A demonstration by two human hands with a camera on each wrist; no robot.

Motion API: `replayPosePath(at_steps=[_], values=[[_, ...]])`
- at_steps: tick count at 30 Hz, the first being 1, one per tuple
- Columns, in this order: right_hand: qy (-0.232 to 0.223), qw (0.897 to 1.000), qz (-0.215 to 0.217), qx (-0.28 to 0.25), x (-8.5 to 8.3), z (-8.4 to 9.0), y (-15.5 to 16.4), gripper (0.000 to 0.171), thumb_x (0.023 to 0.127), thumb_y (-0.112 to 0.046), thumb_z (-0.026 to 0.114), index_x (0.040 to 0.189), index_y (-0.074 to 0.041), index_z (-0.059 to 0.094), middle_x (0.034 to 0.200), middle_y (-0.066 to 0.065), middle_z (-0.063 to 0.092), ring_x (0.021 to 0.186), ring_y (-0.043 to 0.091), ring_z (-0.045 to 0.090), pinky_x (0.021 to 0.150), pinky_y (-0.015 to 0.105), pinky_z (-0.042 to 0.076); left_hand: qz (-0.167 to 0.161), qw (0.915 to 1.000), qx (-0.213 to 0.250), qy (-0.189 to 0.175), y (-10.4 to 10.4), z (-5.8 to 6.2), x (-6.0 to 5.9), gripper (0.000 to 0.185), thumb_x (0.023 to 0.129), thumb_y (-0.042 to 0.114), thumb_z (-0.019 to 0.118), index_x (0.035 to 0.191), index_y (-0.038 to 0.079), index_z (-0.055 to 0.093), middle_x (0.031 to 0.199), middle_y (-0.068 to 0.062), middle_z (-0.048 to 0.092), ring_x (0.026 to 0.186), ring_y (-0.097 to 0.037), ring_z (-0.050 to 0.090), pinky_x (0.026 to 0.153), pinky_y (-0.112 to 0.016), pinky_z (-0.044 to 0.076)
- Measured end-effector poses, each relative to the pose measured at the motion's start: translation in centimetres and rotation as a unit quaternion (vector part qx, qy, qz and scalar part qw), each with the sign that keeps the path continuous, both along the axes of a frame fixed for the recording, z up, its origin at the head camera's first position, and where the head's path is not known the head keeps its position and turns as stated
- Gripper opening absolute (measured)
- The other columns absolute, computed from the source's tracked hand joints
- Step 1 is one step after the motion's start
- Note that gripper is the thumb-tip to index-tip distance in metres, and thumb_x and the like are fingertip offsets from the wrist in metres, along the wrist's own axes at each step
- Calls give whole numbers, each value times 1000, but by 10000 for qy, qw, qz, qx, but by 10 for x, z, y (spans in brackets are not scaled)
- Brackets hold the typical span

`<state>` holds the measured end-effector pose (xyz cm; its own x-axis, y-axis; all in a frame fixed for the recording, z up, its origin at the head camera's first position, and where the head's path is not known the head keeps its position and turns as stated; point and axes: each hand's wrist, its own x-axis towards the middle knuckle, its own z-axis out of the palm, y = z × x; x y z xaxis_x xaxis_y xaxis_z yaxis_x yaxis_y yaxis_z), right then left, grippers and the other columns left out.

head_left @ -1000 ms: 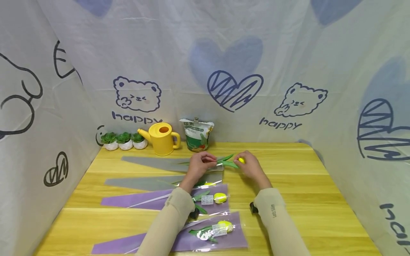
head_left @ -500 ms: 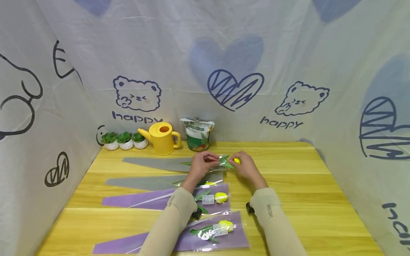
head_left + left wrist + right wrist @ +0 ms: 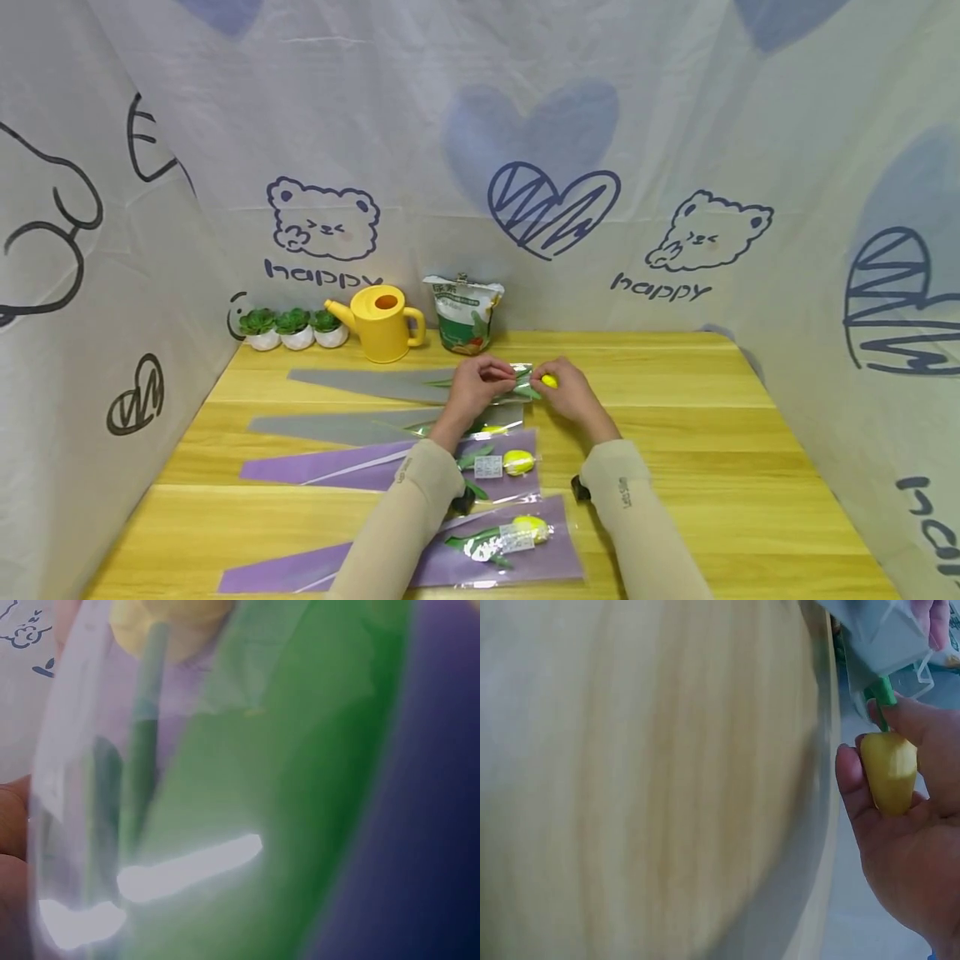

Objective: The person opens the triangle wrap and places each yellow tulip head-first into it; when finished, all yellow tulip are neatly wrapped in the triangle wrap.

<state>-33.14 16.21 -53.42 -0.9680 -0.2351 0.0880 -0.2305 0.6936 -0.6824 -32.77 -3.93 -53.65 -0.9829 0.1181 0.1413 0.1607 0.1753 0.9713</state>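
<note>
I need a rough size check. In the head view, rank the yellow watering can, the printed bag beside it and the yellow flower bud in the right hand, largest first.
1. Yellow watering can and printed bag: too alike to rank.
2. Yellow flower bud, pinched by the right hand, plainly smallest, although somewhat nearer the camera.

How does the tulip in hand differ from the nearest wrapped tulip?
The tulip in hand goes into a grey sleeve at the far side of the table; the nearest tulip lies in a purple sleeve. The held one's yellow head is still outside, gripped by the right hand, while the left hand holds the sleeve mouth; the nearest one is fully inside with a label, untouched. Both have yellow heads and green leaves.
</note>
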Motion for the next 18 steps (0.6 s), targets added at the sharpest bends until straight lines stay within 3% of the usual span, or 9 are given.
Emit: replayPosePath(at_steps=[11, 18], values=[[-494, 9980, -177, -354, -2, -8, 27, 34, 99, -24, 72, 126, -5, 70, 132, 19, 65, 123, 38, 59, 109, 53, 46, -84, 9998, -176, -95, -1, -3, -1, 15, 84, -5, 81, 97, 0, 78, 91, -15, 79, 79, -13, 74, 68, -19, 55], [-939, 9934, -252, -613, -2, -9, 41, 31, 98, -17, 72, 126, -5, 70, 117, 14, 66, 103, 26, 57, 81, 32, 52, -14, 9996, -287, -63, -3, -3, 0, 13, 85, -2, 82, 97, 2, 79, 89, -12, 80, 74, -7, 70, 67, -19, 54]])
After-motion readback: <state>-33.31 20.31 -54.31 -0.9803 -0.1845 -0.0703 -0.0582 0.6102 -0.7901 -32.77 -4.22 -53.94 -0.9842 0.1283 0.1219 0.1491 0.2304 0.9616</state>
